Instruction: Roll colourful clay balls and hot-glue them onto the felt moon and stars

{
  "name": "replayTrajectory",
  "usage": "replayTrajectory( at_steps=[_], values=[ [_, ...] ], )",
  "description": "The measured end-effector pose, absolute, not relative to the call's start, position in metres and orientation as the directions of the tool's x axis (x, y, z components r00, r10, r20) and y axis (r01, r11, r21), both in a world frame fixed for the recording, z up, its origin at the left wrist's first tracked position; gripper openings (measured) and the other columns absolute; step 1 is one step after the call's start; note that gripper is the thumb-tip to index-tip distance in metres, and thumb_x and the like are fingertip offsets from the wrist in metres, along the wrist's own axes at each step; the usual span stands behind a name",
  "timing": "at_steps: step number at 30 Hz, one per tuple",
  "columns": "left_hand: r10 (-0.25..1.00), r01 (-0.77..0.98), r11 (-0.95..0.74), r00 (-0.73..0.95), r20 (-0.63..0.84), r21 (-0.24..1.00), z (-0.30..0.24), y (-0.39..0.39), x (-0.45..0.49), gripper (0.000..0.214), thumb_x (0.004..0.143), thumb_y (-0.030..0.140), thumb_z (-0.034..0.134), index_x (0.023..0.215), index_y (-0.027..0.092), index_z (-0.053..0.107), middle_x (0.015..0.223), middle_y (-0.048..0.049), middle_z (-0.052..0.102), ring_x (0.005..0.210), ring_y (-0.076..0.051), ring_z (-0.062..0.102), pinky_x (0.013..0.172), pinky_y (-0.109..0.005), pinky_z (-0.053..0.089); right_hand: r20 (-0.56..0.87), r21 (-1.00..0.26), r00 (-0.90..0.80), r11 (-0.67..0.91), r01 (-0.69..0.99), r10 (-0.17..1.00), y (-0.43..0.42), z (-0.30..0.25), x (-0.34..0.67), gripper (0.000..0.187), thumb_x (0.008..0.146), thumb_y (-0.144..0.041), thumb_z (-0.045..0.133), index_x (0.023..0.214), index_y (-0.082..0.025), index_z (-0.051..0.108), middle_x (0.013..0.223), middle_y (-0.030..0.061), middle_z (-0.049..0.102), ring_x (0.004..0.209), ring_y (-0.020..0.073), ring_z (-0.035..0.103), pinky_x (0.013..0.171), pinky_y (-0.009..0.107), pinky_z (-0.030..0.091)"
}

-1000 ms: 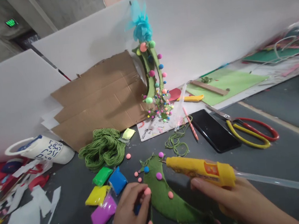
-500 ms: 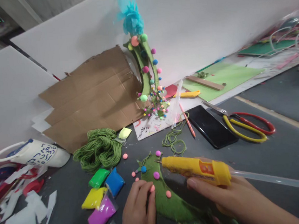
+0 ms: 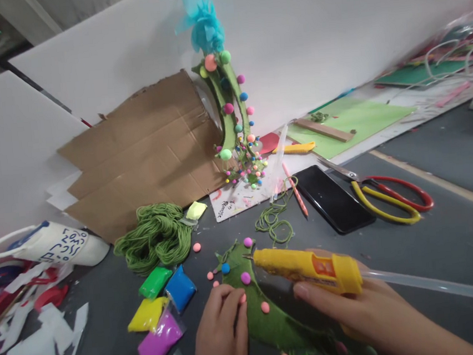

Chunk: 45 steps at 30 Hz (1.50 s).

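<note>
My left hand (image 3: 220, 329) rests by the left edge of a green, yarn-covered curved piece (image 3: 263, 331), its fingers closed on a small coral ball (image 3: 242, 298) that shows at the fingertips. Whether that ball touches the piece I cannot tell. My right hand (image 3: 350, 314) grips a yellow hot glue gun (image 3: 312, 268), its metal tip (image 3: 248, 256) pointing left over the top of the piece. A clear glue stick (image 3: 435, 286) sticks out of the gun's back. Purple, blue and coral balls dot the piece, such as a purple ball (image 3: 245, 278).
Left lie green yarn (image 3: 154, 235), clay packets (image 3: 160, 341), paper scraps (image 3: 27, 354) and a tipped white cup (image 3: 59, 245). Ahead stands a ball-covered green ornament (image 3: 225, 111) before cardboard (image 3: 146, 152). A phone (image 3: 333, 199), pencil (image 3: 295, 191) and scissors (image 3: 389, 196) lie right.
My left hand has shifted slightly right with the coral ball at its fingertips. The glue gun stays almost in place, and the whole view has drifted a little.
</note>
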<state>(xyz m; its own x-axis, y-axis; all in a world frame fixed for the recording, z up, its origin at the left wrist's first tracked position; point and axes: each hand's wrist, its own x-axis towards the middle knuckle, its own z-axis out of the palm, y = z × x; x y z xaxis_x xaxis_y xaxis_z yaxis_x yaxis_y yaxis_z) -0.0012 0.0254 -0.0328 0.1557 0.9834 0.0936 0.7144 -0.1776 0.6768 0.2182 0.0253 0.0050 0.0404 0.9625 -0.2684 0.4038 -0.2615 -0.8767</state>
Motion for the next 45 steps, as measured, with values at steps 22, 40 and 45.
replayTrajectory(
  at_steps=[22,40,45],
  values=[
    [0.912,0.875,-0.396,0.339,0.233,0.278,-0.038,0.029,-0.026,0.025,0.084,0.029,0.057,0.108,0.024,0.056,0.104,-0.0066,0.063,0.095,-0.021,0.062,0.082,-0.036,0.053,-0.290,-0.871,0.030,-0.277,0.405,0.956,0.026,0.010,0.221,0.034,0.073,-0.048,0.059,0.095,-0.029,0.076,0.088,0.0023,0.075,0.080,0.0275,0.069,0.089,0.040,0.050],
    [0.911,0.877,-0.411,0.400,0.095,0.249,-0.042,0.021,-0.040,0.055,0.071,0.019,0.063,0.121,0.027,0.044,0.121,-0.0091,0.057,0.114,-0.029,0.053,0.093,-0.050,0.047,-0.325,-0.892,-0.075,-0.279,0.356,0.943,0.033,0.017,0.228,0.040,0.078,-0.053,0.052,0.088,-0.023,0.076,0.090,0.0062,0.074,0.089,0.0297,0.066,0.088,0.041,0.047],
    [0.914,0.886,-0.405,0.388,0.117,0.226,-0.044,0.022,-0.037,0.053,0.073,0.019,0.062,0.122,0.025,0.043,0.119,-0.0101,0.058,0.111,-0.029,0.055,0.091,-0.049,0.046,-0.308,-0.894,-0.041,-0.274,0.353,0.951,0.032,0.016,0.226,0.033,0.075,-0.051,0.055,0.076,-0.025,0.076,0.081,0.0036,0.074,0.081,0.0272,0.066,0.087,0.040,0.048]
  ],
)
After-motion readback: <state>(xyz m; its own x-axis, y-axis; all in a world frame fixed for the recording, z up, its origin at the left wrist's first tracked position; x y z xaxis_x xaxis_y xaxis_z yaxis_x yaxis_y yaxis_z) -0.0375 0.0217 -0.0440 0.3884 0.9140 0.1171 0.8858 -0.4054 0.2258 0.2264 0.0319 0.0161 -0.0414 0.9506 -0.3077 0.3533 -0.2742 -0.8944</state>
